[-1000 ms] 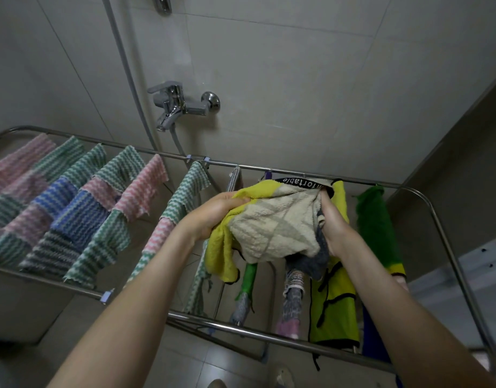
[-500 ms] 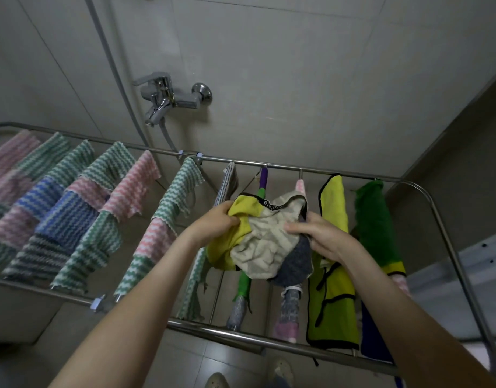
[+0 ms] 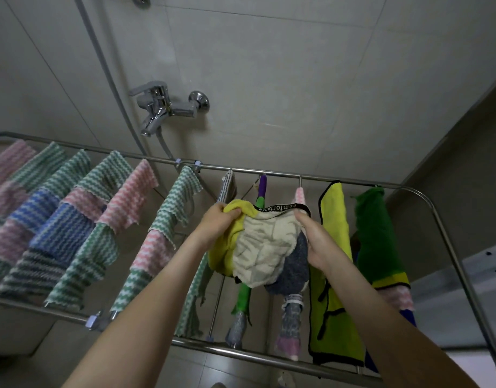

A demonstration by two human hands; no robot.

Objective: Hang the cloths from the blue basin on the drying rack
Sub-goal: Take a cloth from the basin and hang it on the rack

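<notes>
While both arms reach up over the drying rack (image 3: pixel 283 175), the left hand (image 3: pixel 217 224) grips the yellow corner of the cloth (image 3: pixel 265 252) with its fingers curled round the bunched fabric, and the right hand (image 3: pixel 316 239) pinches the opposite top corner, where the black band (image 3: pixel 280 210) with white letters ends. This cloth is in the middle of the view, held in the air above the middle rods of the rack and not yet laid on any of them. Its top edge is stretched between the two hands, so its long axis runs about from 9 o'clock to 3 o'clock, and the rest hangs in wrinkles toward 6 o'clock: yellow on the left, cream in the centre, grey at the lower right. At 3 o'clock from it a yellow cloth (image 3: pixel 335 247) with a black border hangs just beside the right hand, and a green cloth (image 3: pixel 377 236) hangs further out. At 9 o'clock the striped cloths (image 3: pixel 73 219) lie in a row over the rods. A chrome tap (image 3: pixel 163 105) is on the tiled wall at 11 o'clock.
</notes>
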